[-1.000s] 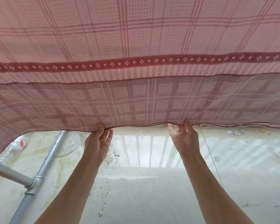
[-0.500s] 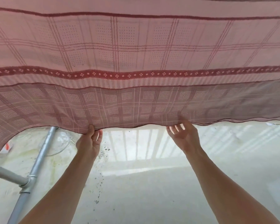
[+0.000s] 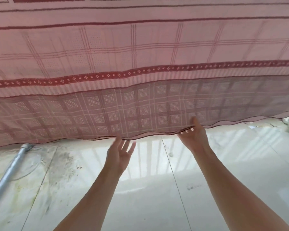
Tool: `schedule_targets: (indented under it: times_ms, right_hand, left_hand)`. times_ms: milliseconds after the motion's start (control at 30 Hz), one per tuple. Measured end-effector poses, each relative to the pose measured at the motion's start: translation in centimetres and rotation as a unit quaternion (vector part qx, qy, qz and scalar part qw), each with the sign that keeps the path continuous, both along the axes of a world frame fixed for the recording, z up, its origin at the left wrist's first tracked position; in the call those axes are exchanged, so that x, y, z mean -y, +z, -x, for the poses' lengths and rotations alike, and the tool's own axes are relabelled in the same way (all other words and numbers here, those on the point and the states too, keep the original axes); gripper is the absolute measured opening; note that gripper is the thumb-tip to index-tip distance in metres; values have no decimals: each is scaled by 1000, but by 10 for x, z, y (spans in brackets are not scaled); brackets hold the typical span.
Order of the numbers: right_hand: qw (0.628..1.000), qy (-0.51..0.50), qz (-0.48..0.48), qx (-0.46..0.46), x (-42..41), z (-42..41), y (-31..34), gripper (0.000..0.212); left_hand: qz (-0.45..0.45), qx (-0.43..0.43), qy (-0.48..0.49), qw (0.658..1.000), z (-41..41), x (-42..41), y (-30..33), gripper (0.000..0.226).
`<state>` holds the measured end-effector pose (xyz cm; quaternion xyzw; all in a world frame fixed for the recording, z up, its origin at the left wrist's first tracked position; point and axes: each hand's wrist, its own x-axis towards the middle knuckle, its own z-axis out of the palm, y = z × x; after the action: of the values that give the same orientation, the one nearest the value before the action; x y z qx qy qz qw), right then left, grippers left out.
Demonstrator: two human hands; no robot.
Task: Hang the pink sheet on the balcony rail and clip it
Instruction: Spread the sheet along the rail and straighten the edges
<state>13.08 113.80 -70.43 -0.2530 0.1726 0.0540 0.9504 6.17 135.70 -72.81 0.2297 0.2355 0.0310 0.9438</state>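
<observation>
Two hands at the thin, floppy pink checked cotton sheet [image 3: 140, 52]: my left hand [image 3: 119, 156] spread, free; right hand [image 3: 194, 136] pinching its hem, the best hold, I judge.

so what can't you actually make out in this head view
- Balcony rail and any clips: hidden above the pink checked sheet, which fills the upper head view.
- Right hand: fingertips go behind the sheet's hem, so whether they grip it is unclear.
- Left hand: fingers motion-blurred.
- Grey metal pipe: upper end covered by the sheet, lower end cut off at the left edge.
</observation>
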Motion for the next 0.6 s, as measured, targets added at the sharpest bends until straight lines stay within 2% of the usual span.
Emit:
schedule_targets:
  times_ms: [100,167,300,333,500,533,600]
  right_hand:
    - [1000,6,3,3,33,-12,-3,6]
    - [1000,16,15,5,53,-22,-9,12]
    - [998,32,51,-5,76,-33,-26,7]
    - [998,33,47,-11,78,-34,-28,8]
    - [999,25,22,-13,83,-44,-38,6]
    - [999,25,21,-10,83,-46,-40,5]
    - [999,30,23,0,82,-48,-45,6]
  left_hand:
    - [-10,9,-16,1000,-17,56,6,9]
    - [-20,-2,1,1000,-29,80,9,15]
    - [-10,-23,70,997,-50,96,8,49]
    - [-16,-23,78,997,-53,97,6,47]
    - [-67,-46,114,990,-60,99,-5,7]
    - [-83,-51,121,988,-60,99,-7,3]
    - [-125,-64,135,981,-62,97,-11,8]
